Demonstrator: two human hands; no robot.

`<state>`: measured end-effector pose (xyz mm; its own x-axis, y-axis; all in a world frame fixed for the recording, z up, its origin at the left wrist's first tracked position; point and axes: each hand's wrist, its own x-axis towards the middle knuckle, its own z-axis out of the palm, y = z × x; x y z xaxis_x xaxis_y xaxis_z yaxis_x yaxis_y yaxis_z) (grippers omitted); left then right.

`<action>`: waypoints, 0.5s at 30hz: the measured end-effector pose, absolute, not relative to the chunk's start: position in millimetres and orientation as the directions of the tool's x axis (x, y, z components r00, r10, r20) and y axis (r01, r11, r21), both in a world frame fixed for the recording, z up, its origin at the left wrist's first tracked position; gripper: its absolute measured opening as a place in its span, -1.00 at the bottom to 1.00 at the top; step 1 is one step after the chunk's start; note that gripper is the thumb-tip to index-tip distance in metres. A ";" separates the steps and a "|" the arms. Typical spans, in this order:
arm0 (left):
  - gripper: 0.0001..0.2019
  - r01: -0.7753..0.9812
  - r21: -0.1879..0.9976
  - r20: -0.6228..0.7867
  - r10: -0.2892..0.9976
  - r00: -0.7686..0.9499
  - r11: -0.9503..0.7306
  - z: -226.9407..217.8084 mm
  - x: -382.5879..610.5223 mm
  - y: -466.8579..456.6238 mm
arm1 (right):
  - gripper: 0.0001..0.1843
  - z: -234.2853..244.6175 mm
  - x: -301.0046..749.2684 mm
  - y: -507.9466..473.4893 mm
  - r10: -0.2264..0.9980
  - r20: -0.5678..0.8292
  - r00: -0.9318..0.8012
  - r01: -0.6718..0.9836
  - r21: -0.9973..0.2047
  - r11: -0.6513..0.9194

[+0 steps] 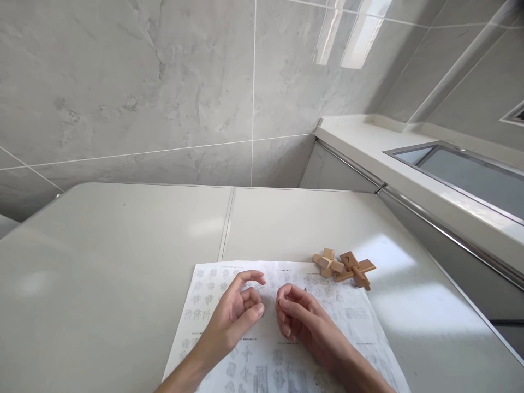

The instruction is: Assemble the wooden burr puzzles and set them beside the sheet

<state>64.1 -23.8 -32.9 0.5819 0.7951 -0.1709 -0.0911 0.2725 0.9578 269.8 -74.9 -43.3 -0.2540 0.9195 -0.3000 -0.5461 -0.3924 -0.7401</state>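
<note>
Above a printed sheet (pixel 268 349) my left hand (pixel 237 314) is held with its fingers bent but apart, and I see nothing between them. Beside it, my right hand (pixel 303 316) has its fingers curled in and the thumb laid against the index finger; no object shows in it. Two interlocking wooden puzzles lie beyond my right hand, at the sheet's far right corner. One is a light wood burr puzzle (pixel 328 262). The other, a darker brown wooden puzzle (pixel 355 270) with crossed flat pieces and a dark mark, sits right against it. Neither hand touches them.
The sheet, covered with small diagrams and text, lies on a pale table (pixel 123 284) with a seam (pixel 227 224) running away from me. A grey tiled wall (pixel 164 87) stands behind the table. To the right is a white ledge (pixel 360 136) with a framed glass panel (pixel 470 169).
</note>
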 end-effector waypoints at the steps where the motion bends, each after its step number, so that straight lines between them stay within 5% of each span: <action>1: -0.51 -0.098 0.958 -0.166 0.799 0.578 0.270 -32.3 64.7 -23.6 | -0.59 -43.8 269.8 -74.8 0.920 -0.296 -0.257 -0.548 -0.739 -0.391; 15: -0.58 -0.075 0.964 -0.167 0.805 0.569 0.253 -25.5 66.3 -20.9 | -0.59 -38.2 270.5 -72.1 0.916 -0.302 -0.263 -0.532 -0.747 -0.399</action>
